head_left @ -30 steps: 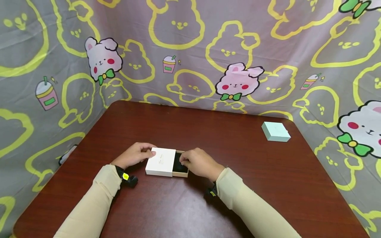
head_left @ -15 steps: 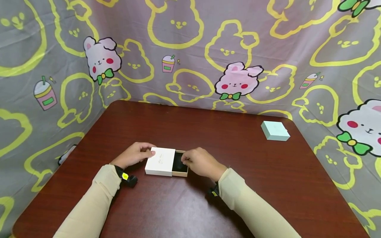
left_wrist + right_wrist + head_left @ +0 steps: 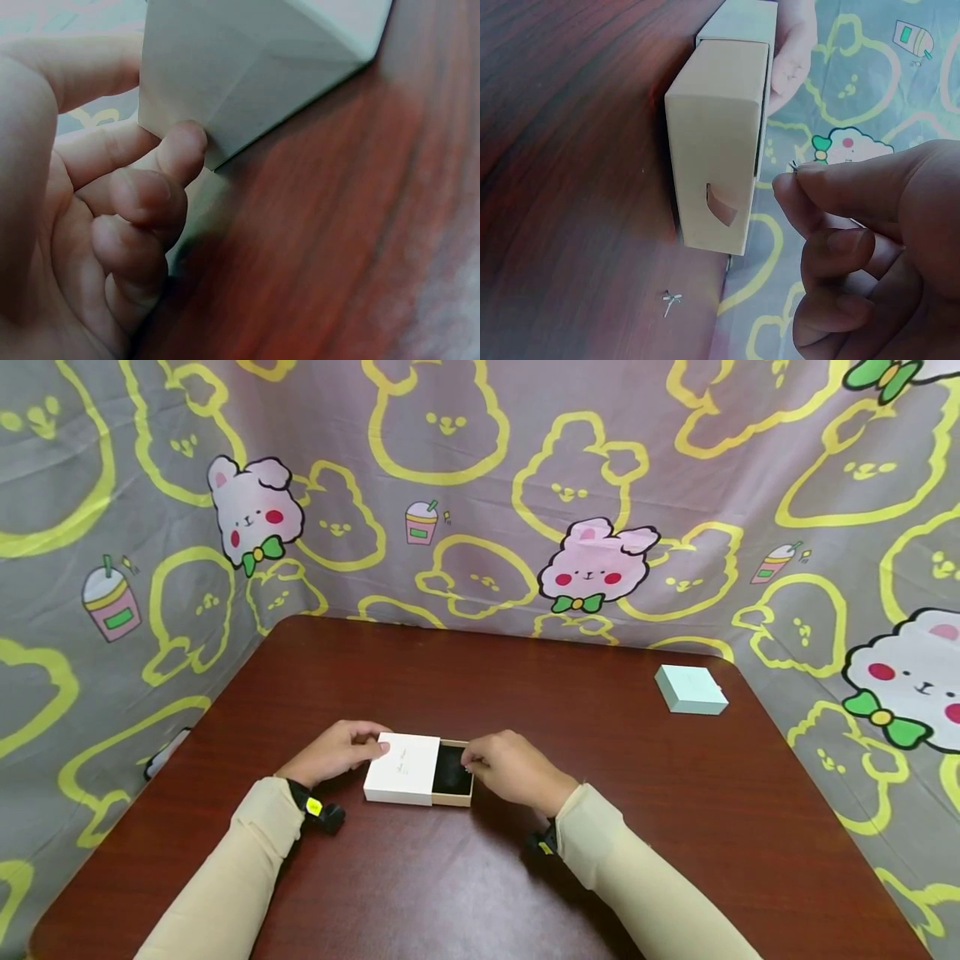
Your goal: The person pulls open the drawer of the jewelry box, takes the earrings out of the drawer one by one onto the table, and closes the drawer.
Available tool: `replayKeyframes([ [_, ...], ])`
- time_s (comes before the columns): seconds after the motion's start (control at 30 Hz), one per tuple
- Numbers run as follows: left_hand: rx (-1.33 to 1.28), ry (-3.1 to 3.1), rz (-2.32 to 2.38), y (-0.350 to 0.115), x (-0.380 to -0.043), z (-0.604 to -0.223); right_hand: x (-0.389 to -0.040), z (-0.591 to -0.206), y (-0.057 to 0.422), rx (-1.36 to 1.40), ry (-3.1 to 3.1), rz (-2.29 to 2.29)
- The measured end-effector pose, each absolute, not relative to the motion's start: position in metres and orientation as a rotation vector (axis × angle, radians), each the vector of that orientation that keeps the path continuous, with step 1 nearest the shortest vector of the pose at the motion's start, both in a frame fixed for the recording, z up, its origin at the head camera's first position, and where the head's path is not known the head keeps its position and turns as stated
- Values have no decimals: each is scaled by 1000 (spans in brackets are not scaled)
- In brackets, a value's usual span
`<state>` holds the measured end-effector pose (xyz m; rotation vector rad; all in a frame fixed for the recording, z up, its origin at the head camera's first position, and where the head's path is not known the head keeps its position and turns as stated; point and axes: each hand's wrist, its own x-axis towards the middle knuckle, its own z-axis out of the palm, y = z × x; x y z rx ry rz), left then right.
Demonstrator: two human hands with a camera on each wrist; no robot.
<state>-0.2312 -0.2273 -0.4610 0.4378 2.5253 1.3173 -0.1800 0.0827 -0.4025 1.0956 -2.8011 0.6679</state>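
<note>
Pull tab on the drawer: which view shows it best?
Right wrist: the pull tab shows close up, unblocked, on the end of the drawer. Head looks down at the white box and shows no tab; left wrist catches only part of the box, no tab.

No words legible. White box [image 3: 405, 777]: small gold script [image 3: 402, 761] on top, too small to read. Yellow tag [image 3: 314, 807] at left wrist: any marks too blurred to make out. Mint box [image 3: 691, 688]: too small to tell.
</note>
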Motion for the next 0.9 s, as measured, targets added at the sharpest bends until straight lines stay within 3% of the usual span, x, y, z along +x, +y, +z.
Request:
replayKeyframes([
  [0.9, 409, 2538, 1300, -227, -231, -461, -180, -408, 107, 1031, -2825, 686],
])
